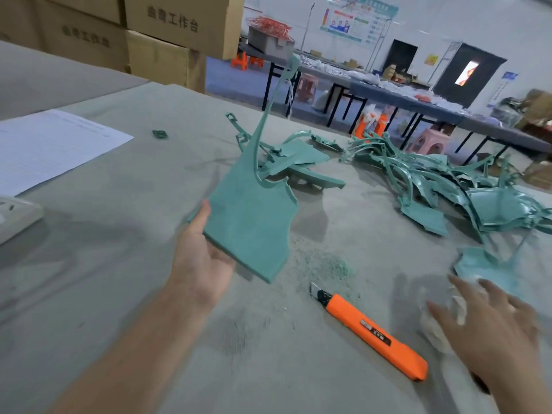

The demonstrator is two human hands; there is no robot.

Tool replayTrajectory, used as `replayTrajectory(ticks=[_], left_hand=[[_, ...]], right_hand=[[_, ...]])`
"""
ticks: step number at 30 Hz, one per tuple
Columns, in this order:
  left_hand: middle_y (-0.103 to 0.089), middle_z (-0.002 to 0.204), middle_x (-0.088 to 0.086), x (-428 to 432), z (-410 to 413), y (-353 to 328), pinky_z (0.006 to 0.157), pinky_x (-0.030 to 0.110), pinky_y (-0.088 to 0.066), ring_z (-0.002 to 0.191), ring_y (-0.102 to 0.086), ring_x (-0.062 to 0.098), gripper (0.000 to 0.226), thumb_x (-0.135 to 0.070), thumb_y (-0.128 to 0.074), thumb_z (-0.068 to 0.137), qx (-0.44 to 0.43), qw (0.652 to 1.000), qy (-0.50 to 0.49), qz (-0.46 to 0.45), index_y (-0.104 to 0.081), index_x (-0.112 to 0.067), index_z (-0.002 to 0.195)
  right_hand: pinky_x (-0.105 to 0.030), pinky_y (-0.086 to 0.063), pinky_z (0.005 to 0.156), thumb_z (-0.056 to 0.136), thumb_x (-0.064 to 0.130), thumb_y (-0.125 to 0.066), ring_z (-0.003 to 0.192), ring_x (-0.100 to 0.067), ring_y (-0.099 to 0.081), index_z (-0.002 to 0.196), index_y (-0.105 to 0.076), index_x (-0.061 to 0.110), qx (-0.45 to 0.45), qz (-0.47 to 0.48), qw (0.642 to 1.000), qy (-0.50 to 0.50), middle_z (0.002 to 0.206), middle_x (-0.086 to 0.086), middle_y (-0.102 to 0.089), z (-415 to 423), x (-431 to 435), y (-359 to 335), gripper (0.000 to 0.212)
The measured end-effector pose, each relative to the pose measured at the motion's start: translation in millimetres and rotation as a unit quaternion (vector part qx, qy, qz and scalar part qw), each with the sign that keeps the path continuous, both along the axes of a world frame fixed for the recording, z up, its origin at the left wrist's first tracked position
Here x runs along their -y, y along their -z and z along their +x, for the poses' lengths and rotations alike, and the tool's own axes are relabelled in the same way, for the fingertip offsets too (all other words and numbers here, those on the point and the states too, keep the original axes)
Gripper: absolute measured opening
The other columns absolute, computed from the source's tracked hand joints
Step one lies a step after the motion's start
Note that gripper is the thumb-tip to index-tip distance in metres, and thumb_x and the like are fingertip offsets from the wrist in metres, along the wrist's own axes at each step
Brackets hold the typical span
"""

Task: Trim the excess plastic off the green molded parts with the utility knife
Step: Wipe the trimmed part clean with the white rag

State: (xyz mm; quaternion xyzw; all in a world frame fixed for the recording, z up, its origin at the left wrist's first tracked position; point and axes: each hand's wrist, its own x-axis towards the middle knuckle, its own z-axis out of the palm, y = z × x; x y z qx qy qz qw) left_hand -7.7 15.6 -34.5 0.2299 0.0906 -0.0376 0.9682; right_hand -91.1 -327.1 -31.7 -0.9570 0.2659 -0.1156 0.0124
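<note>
My left hand (200, 261) holds a flat green molded part (251, 216) by its lower left edge, lifted above the table, with a long thin arm curving up from it. The orange utility knife (376, 333) lies on the table below and to the right of the part, its blade end pointing up-left. My right hand (490, 327) hovers blurred to the right of the knife with fingers spread, holding nothing. Green shavings (325, 264) lie just above the blade.
A small stack of green parts (298, 165) lies behind the held one, and a big tangled pile (454, 189) fills the right. A paper sheet (50, 144) and a white tray corner (15, 216) sit at left. Cardboard boxes (167, 28) stand behind.
</note>
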Motion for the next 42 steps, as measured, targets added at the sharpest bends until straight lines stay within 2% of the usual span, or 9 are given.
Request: replayTrajectory(ticks=[5,10,14,17,20,23,26,35,42], left_hand=[[-0.069,0.118,0.005,2,-3,-2,0.083,0.04,-0.055,0.107,-0.066,0.019,0.04,-0.039,-0.037,0.1,0.041,0.998,0.046,-0.021,-0.061,-0.015,0.122],[-0.07,0.114,0.005,7,-5,-5,0.082,0.038,-0.051,0.104,-0.068,0.018,0.037,-0.037,-0.05,0.09,0.054,0.997,0.05,0.008,-0.063,-0.014,0.117],[-0.067,0.12,0.008,11,-5,-4,0.088,0.04,-0.05,0.11,-0.065,0.02,0.047,-0.034,-0.053,0.085,0.089,0.993,0.032,0.072,-0.058,-0.01,0.125],[-0.067,0.119,0.011,12,-7,-4,0.089,0.039,-0.055,0.11,-0.065,0.024,0.045,-0.032,-0.053,0.087,0.119,0.981,0.004,0.151,-0.059,-0.007,0.124],[-0.068,0.119,0.01,13,-10,-4,0.09,0.038,-0.054,0.11,-0.065,0.024,0.043,-0.031,-0.054,0.086,0.145,0.971,-0.001,0.192,-0.061,-0.008,0.122],[-0.069,0.116,0.009,15,-12,-3,0.092,0.041,-0.053,0.108,-0.065,0.023,0.037,-0.03,-0.055,0.084,0.155,0.965,-0.007,0.213,-0.066,-0.011,0.115],[-0.07,0.115,0.009,16,-13,-3,0.09,0.039,-0.055,0.106,-0.067,0.021,0.031,-0.029,-0.055,0.085,0.159,0.963,-0.013,0.218,-0.071,-0.014,0.107],[-0.07,0.114,0.009,13,-10,-3,0.081,0.031,-0.057,0.104,-0.068,0.021,0.032,-0.03,-0.056,0.084,0.139,0.968,-0.018,0.207,-0.072,-0.012,0.105],[-0.07,0.114,0.008,11,-8,-4,0.074,0.029,-0.057,0.103,-0.068,0.019,0.039,-0.029,-0.056,0.084,0.123,0.976,-0.038,0.176,-0.065,-0.007,0.115]], right_hand=[[-0.049,-0.039,0.097,0.088,0.019,-0.068,0.12,-0.048,-0.051,0.144,-0.043,0.009,-0.027,0.058,0.997,0.047,0.131,-0.032,-0.055,16,42,21,0.062],[-0.053,-0.045,0.077,0.09,0.023,-0.067,0.082,-0.052,-0.06,0.102,-0.064,-0.006,0.219,0.005,0.975,0.041,0.085,-0.037,-0.064,37,30,-13,0.032],[-0.046,-0.047,0.07,0.082,0.058,-0.062,0.076,-0.037,-0.057,0.069,-0.058,0.017,0.4,0.134,0.904,-0.072,0.072,-0.014,-0.059,53,-39,-74,0.043],[-0.045,-0.053,0.075,0.086,0.032,-0.073,0.087,-0.023,-0.062,0.077,-0.061,0.029,0.416,0.28,0.843,-0.195,0.084,0.006,-0.058,70,-81,-107,0.015],[-0.02,-0.053,0.064,0.083,0.013,-0.078,0.071,-0.001,-0.062,0.106,-0.067,0.031,0.325,0.411,0.791,-0.314,0.091,0.01,-0.066,84,-110,-119,0.031],[-0.023,-0.05,0.055,0.07,0.042,-0.084,0.057,-0.01,-0.057,0.073,-0.069,0.03,0.328,0.52,0.723,-0.316,0.066,0.006,-0.065,87,-132,-123,0.019],[-0.021,-0.039,0.047,0.077,0.04,-0.081,0.044,-0.009,-0.043,0.056,-0.057,0.025,0.4,0.556,0.681,-0.26,0.049,0.01,-0.048,91,-140,-125,0.035],[-0.031,-0.033,0.058,0.087,0.021,-0.077,0.058,-0.016,-0.039,0.065,-0.063,0.001,0.483,0.429,0.716,-0.263,0.057,-0.002,-0.052,107,-125,-110,0.033],[-0.018,-0.046,0.066,0.083,0.017,-0.08,0.063,0.004,-0.059,0.069,-0.072,0.035,0.444,0.389,0.758,-0.279,0.066,0.021,-0.07,111,-122,-93,0.024]])
